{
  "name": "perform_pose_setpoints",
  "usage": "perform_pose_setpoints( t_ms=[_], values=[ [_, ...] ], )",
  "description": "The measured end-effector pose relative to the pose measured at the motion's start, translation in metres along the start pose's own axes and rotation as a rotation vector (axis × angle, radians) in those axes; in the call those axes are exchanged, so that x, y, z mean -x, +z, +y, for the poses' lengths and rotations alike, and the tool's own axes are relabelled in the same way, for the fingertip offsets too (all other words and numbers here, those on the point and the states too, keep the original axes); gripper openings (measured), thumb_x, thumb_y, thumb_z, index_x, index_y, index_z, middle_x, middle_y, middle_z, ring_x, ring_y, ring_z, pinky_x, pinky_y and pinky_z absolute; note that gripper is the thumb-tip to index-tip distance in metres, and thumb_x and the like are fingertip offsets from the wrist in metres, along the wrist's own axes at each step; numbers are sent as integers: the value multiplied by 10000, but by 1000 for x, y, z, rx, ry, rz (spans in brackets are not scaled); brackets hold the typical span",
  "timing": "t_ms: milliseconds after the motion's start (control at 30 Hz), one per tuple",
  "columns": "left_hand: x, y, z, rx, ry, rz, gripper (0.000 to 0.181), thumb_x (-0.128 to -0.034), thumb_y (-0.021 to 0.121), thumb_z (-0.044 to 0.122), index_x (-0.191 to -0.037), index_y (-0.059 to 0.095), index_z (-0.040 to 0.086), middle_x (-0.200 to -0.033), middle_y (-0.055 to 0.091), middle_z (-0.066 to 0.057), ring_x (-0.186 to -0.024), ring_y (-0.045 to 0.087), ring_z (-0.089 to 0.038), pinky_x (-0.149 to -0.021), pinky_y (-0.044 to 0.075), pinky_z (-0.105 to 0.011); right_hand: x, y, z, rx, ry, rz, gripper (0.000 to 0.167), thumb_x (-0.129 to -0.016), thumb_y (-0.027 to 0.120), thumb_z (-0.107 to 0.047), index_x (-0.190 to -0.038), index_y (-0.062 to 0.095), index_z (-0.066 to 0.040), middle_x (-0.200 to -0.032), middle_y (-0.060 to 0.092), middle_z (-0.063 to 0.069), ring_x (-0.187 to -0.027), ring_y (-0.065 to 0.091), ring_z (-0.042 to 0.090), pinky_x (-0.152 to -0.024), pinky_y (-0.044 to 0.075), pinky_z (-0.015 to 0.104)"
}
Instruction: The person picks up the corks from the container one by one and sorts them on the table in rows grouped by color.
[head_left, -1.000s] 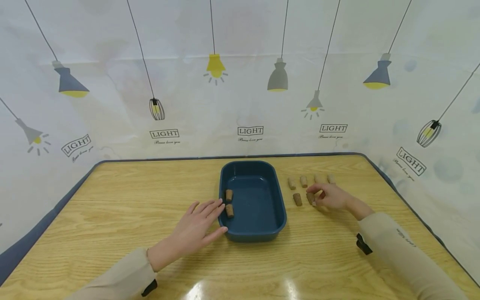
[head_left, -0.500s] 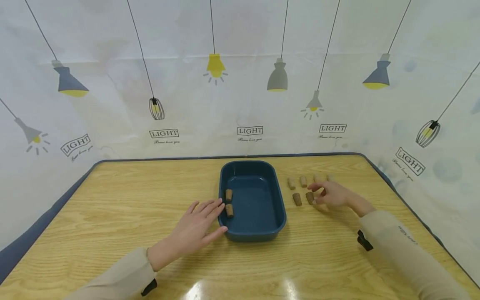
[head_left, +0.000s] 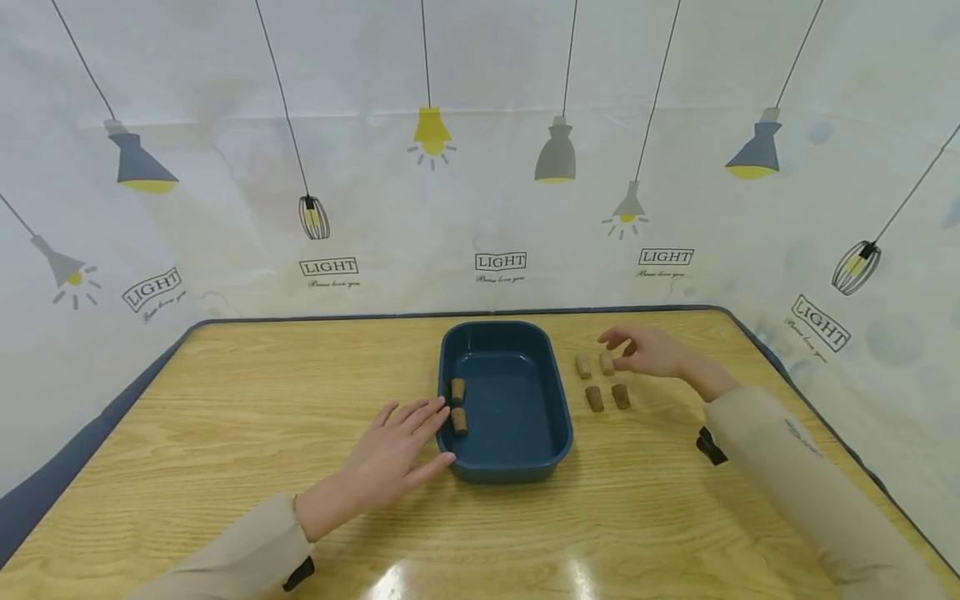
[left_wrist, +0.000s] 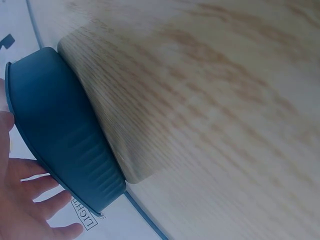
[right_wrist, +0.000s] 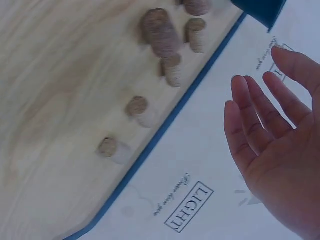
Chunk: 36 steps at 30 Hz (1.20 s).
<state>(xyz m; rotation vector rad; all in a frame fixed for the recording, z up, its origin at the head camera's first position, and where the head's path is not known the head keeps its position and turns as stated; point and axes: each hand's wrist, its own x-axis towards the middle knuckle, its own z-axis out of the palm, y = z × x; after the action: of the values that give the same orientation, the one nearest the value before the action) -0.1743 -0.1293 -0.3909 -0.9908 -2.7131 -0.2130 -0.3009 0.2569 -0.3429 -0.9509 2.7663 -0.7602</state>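
In the head view my left hand (head_left: 393, 450) touches the left rim of a blue tray (head_left: 504, 477), fingers spread. Two brown corks (head_left: 458, 389) lie inside along its left wall. My right hand (head_left: 652, 352) hovers over the back row of pale corks (head_left: 583, 366), holding nothing, its fingers slightly bent. Two darker corks (head_left: 620, 396) lie in front of that row. The right wrist view shows my right hand (right_wrist: 280, 135) with empty, relaxed fingers, and two pale corks (right_wrist: 115, 149) that the hand hides in the head view. My left hand (left_wrist: 30, 200) is beside the tray (left_wrist: 60, 120) in the left wrist view.
A wooden table (head_left: 285, 383) carries everything. Behind it and along both sides stands a pale cloth backdrop (head_left: 375, 200) printed with hanging lamps. Dark blue edging (head_left: 337, 317) runs along the table's back edge.
My right hand has moved away from the front dark cork, back over the pale row, and now covers the two rightmost pale corks. The left hand and tray stay still.
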Motion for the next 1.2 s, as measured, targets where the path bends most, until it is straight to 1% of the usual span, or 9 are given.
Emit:
perform_pose_setpoints(
  t_ms=[167,300,433,533,700,767,900,1033,1200],
  values=[
    [0,0,0,-7,-11,-7,634,-896,372,518,-1329,407,57,-1363,355,-76,-1216,332,-255,-968,222,-502,-13,-3,-14,-30,17,-11,386,-860,566,-106,-1215,474,14,-1085,526,177,-893,543,293,-741,446,411],
    [0,-2,2,-7,-25,-21,655,-891,364,534,-1342,386,59,-1369,346,-71,-1223,322,-248,-973,218,-497,-22,-3,-27,-2,31,-23,392,-874,556,-146,-1232,472,-11,-1097,529,150,-911,540,276,-767,430,426],
    [0,-2,1,-18,-38,-12,676,-885,362,547,-1337,389,45,-1366,348,-88,-1227,318,-251,-969,221,-503,-31,-2,-36,15,6,-19,379,-877,550,-146,-1226,483,-15,-1094,537,149,-939,535,301,-782,428,430],
    [1,-1,1,-29,-46,0,687,-882,363,554,-1328,399,32,-1353,364,-105,-1225,320,-256,-965,223,-507,-39,0,-41,-3,-15,-14,375,-870,554,-140,-1218,489,-15,-1090,537,151,-934,536,301,-783,432,417],
    [1,-1,1,-33,-52,1,690,-881,359,558,-1320,410,29,-1341,379,-114,-1223,323,-255,-966,222,-506,-52,4,-53,-29,-37,-2,373,-857,565,-119,-1206,496,-7,-1085,539,179,-923,540,307,-778,437,408],
    [1,-1,1,-32,-55,2,687,-880,363,556,-1319,412,29,-1338,382,-113,-1221,326,-255,-965,225,-504,-57,5,-58,-26,-47,4,371,-857,571,-131,-1200,502,-6,-1084,542,187,-920,545,302,-781,437,402],
    [0,0,0,-34,-55,10,681,-880,374,550,-1314,420,28,-1331,392,-114,-1214,336,-256,-961,234,-503,-67,8,-69,-10,-73,10,371,-858,578,-153,-1192,511,-7,-1073,555,160,-909,559,279,-789,438,384],
    [1,0,1,-39,-53,19,679,-879,379,548,-1306,429,23,-1328,396,-115,-1211,342,-255,-960,236,-500,-74,10,-80,-20,-88,-2,369,-860,574,-148,-1196,509,-9,-1071,559,144,-916,558,278,-791,440,371],
    [1,0,1,-30,-48,43,669,-877,403,535,-1295,442,15,-1317,407,-123,-1204,352,-255,-956,241,-504,-81,14,-91,-34,-80,-27,372,-867,571,-149,-1210,502,-21,-1092,551,151,-951,547,290,-795,442,362]
  ],
)
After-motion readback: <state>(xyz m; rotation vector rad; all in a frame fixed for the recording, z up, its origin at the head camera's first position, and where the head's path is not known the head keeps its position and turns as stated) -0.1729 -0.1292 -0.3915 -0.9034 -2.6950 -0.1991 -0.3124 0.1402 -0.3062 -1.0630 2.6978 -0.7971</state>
